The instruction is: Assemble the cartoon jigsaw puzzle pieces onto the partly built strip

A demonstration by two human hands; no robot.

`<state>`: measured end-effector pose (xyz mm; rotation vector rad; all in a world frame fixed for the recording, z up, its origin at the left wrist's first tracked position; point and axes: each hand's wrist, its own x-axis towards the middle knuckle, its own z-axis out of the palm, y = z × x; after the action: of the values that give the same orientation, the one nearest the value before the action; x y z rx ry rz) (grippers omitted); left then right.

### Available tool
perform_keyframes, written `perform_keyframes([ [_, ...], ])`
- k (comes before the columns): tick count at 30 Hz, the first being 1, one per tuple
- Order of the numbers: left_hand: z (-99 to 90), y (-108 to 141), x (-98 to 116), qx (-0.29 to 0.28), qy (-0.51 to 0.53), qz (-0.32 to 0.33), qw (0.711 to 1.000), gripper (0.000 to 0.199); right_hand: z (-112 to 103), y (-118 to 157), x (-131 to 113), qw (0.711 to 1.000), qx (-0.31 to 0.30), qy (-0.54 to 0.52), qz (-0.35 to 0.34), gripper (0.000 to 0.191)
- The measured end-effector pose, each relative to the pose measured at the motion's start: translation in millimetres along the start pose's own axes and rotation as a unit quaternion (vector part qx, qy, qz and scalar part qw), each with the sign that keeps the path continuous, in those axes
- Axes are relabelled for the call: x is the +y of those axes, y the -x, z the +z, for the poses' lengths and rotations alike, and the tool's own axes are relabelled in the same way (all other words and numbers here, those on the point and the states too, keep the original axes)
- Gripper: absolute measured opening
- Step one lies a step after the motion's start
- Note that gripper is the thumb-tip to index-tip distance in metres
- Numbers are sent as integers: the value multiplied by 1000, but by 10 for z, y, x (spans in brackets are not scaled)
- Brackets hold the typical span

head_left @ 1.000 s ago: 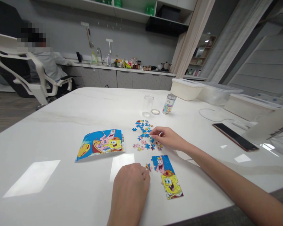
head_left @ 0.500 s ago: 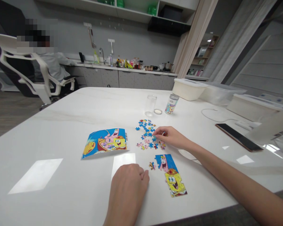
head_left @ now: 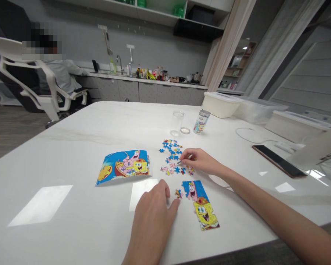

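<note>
My right hand [head_left: 197,160] pinches a small puzzle piece [head_left: 179,162] at the right side of the heap of loose pieces [head_left: 171,147]. Thumb and forefinger apart, my left hand [head_left: 154,206] rests on the table with nothing in it. Just beyond its fingertips lies a small joined cluster [head_left: 178,194], left of the partly assembled puzzle [head_left: 205,213], which shows a pink figure above a yellow one. The picture sheet [head_left: 124,166], slightly curled, lies left of the loose pieces.
A clear jar [head_left: 177,123], its lid [head_left: 185,130] and a printed jar [head_left: 201,122] stand behind the pieces. A phone [head_left: 278,161] and storage boxes [head_left: 222,104] are at the right. A person [head_left: 57,73] sits at the back left.
My left hand has moved slightly forward and its thumb and forefinger have spread apart. The piece in my right hand now shows tilted at the fingertips.
</note>
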<state>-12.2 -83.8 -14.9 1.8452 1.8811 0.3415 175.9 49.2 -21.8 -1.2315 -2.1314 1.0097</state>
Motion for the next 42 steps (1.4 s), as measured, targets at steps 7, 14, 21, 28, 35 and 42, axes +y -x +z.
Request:
perform_keyframes([
  [7,-19,9,-19,-32,21,77,996,32,-1,10,-26,1000,1,23,-8,14],
  [14,-68,34,31,-42,5,64,997,21,-3,20,-68,1000,-15,8,-9,9],
  [21,-35,14,16,-22,-18,31,999,29,19,61,-133,997,-70,-27,0,9],
  [28,-36,4,22,-15,-5,50,999,29,39,103,-186,995,-95,-18,-16,10],
  [35,-37,16,28,-14,-3,41,999,28,42,126,-244,994,-106,4,-35,5],
  [42,-42,6,41,-28,-14,22,999,20,37,134,-256,993,-109,6,-40,5],
])
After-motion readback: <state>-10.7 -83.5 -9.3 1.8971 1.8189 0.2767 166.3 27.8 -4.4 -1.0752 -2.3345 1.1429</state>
